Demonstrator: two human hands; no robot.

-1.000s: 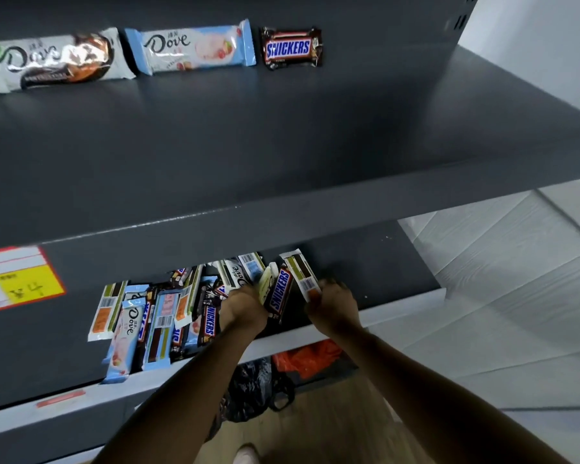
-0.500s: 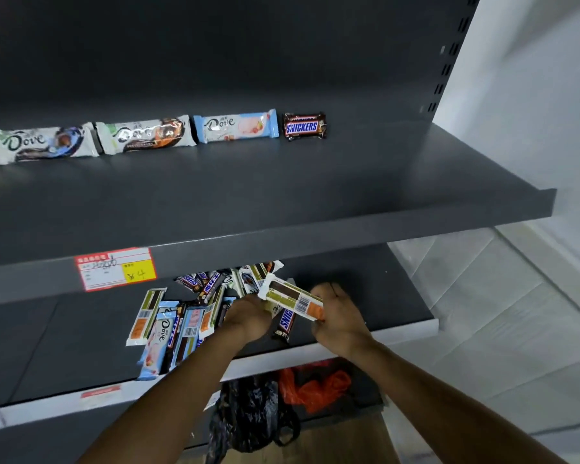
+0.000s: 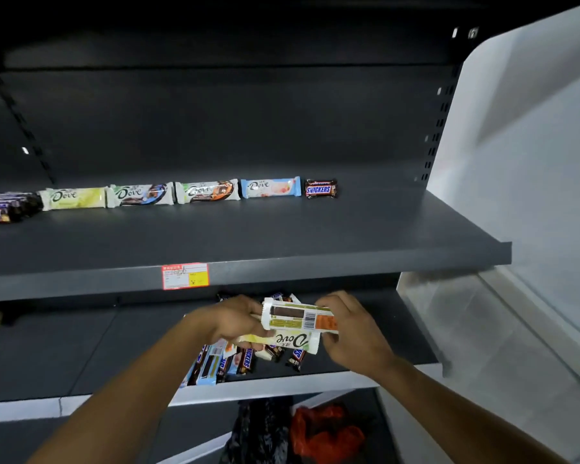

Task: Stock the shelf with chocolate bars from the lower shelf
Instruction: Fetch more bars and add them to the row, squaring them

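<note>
Sideways, stacked Dove bars, long axes left-right, ends gripped by left hand and right hand.

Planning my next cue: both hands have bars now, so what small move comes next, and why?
Probably lift both bars to the upper shelf. The left hand and right hand hold a Dove bar and a barcode-up bar above the pile, and the shelf has bare room beside the Snickers.

A dark grey metal shelving unit fills the dim view. Right of it rises a plain white wall; lower right, pale grey floor.
</note>
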